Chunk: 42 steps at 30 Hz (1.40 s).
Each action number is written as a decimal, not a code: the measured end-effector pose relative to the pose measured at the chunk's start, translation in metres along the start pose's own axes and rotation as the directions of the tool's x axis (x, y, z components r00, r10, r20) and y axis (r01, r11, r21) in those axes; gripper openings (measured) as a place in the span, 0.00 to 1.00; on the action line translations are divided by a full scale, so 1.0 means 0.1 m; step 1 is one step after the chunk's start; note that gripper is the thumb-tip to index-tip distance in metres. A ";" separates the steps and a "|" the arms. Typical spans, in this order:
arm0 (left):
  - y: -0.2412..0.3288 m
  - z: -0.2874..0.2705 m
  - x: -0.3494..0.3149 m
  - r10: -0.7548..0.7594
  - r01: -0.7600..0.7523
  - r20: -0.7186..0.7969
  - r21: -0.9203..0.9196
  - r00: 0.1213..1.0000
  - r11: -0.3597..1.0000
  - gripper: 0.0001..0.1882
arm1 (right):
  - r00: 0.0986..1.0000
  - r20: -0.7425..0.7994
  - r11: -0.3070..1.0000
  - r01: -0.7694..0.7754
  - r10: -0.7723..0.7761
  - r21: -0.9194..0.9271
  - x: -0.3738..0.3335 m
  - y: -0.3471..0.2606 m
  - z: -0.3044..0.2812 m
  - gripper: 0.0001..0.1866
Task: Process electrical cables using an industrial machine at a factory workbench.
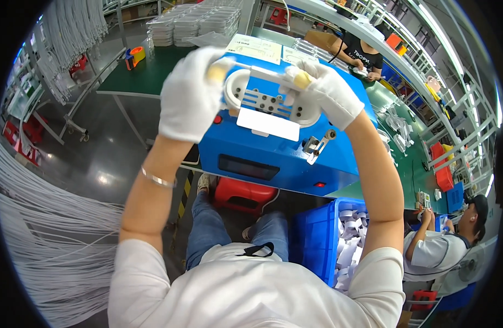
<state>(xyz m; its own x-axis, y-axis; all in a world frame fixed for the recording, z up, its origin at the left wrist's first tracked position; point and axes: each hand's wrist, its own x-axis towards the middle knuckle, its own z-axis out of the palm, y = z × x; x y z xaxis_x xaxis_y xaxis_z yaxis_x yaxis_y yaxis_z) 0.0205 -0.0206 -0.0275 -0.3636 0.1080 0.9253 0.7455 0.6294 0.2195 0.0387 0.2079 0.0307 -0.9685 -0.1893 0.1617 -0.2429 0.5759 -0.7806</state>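
The left hand (188,95), in a white fabric glove with a pale yellow tip showing, is turned inward, palm down, its fingers bent together; its grip appears pinched on a thin white strand (238,64) that runs rightward over the top of the fixture. The right hand (330,93), gloved alike, mirrors it at the far side, fingers curled and the yellow tip pointing inward at the end of a pale straight bar (269,75); whether its grip clasps anything is hidden by the fingers. Both forearms reach up and forward, elbows spread wide; a silvery bracelet (157,179) circles the left one.

Between and below the hands lies a slotted metal plate with dark screws (268,103), flanked by rounded white pieces, with a white rectangular plate (268,124) just nearer the body. All this sits atop a large blue box-shaped machine (229,146) with a dark rectangular panel (249,167) on its front. A small metal bracket (320,146) stands near its right front edge.

Farther out, a blue plastic crate (311,229) full of curled white strips (350,240) is beside the right upper arm, and a green table (412,177) extends to the right.
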 end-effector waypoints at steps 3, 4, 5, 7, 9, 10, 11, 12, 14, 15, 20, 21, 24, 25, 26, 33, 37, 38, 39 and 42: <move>0.13 0.01 -0.42 -0.527 0.709 0.476 -0.507 0.704 0.490 0.15 | 0.998 -0.004 0.998 -0.059 0.059 0.002 -0.03 -0.13 0.03 0.14; 0.19 0.03 -0.43 -0.511 0.703 0.483 -0.511 0.711 0.495 0.15 | 0.998 0.008 0.998 -0.062 0.062 -0.023 -0.05 -0.17 0.00 0.14; 0.23 0.05 -0.43 -0.468 0.595 0.371 -0.564 0.802 0.573 0.16 | 0.998 0.020 0.997 -0.065 0.066 -0.048 -0.06 -0.20 -0.01 0.13; 0.24 0.05 -0.45 -0.415 0.474 0.246 -0.597 0.876 0.647 0.16 | 0.997 -0.002 0.997 -0.074 0.074 0.003 -0.09 -0.24 0.07 0.13; 0.20 0.11 -0.41 -0.196 0.181 0.005 -0.405 0.981 0.896 0.17 | 0.975 0.064 0.951 0.220 -0.211 -0.216 -0.02 0.02 -0.04 0.15; 0.33 0.09 -0.39 -0.345 0.337 0.078 -0.495 0.935 0.801 0.17 | 0.982 0.057 0.967 0.187 -0.180 -0.170 -0.07 0.01 -0.05 0.19; 0.37 0.09 -0.43 -0.337 0.330 0.082 -0.502 0.938 0.799 0.17 | 0.983 0.045 0.968 0.183 -0.177 -0.174 -0.10 -0.01 -0.06 0.19; 0.39 0.11 -0.47 -0.449 0.379 0.028 -0.584 0.893 0.718 0.18 | 0.981 0.061 0.967 0.192 -0.184 -0.169 -0.13 -0.01 -0.08 0.20; 0.43 0.19 -0.73 -0.648 0.466 0.111 -0.785 0.754 0.408 0.23 | 0.980 0.049 0.948 0.201 -0.195 -0.246 -0.18 -0.09 -0.08 0.18; 0.43 0.21 -0.90 -0.702 0.492 0.245 -0.854 0.669 0.171 0.27 | 0.980 0.040 0.950 0.197 -0.193 -0.244 -0.16 -0.10 -0.06 0.18; 0.48 0.41 -0.96 -0.258 0.687 0.737 -0.676 0.625 -0.266 0.37 | 0.986 0.099 0.910 0.164 -0.136 -0.380 -0.11 -0.16 0.01 0.12; 0.50 0.46 -0.95 -0.199 0.652 0.706 -0.705 0.679 -0.277 0.37 | 0.986 0.092 0.898 0.162 -0.136 -0.410 -0.11 -0.15 0.01 0.11; 0.83 0.37 -0.69 -0.398 0.487 0.532 -0.846 0.747 -0.216 0.35 | 0.964 0.012 0.860 0.243 -0.266 -0.450 -0.17 -0.14 0.02 0.10; 0.90 0.31 -0.64 -0.409 0.504 0.481 -0.862 0.776 -0.058 0.30 | 0.938 -0.036 0.819 0.283 -0.346 -0.500 -0.25 -0.15 -0.04 0.10; 0.89 0.11 -0.60 -0.399 0.551 0.498 -0.834 0.770 0.022 0.28 | 0.863 -0.051 0.767 0.419 -0.503 -0.486 -0.35 -0.22 -0.08 0.11; 0.78 -0.22 -0.59 -0.015 0.710 0.771 -0.577 0.636 0.404 0.58 | 0.788 -0.502 0.933 0.281 -0.357 -0.223 -0.65 1.18 -1.39 0.13; 0.49 -0.50 -1.04 -0.106 0.883 0.923 -0.313 0.369 0.349 0.44 | 0.604 -0.614 0.813 -0.573 0.508 0.110 -1.08 2.21 -1.82 0.19; 0.49 -0.47 -1.10 -0.105 0.882 0.924 -0.312 0.368 0.353 0.43 | 0.484 -0.692 0.774 -0.608 0.536 0.175 -1.11 2.85 -1.89 0.21; 0.51 -0.41 -1.14 -0.122 0.882 0.920 -0.309 0.372 0.356 0.42 | 0.370 -0.748 0.741 -0.629 0.550 0.233 -1.15 3.37 -1.91 0.23; 0.60 -0.28 -1.12 -0.138 0.878 0.925 -0.276 0.353 0.392 0.41 | 0.323 -0.576 0.631 -0.091 0.751 0.771 -1.48 3.55 -1.62 0.22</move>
<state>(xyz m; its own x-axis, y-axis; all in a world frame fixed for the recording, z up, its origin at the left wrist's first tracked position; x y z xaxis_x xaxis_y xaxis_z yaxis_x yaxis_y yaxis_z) 0.1217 -0.0162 -0.1095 -0.7482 0.6634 0.0101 0.1274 0.1286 0.9835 0.0872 0.5696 -0.1726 -0.5266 0.8295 -0.1860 -0.0230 -0.2327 -0.9723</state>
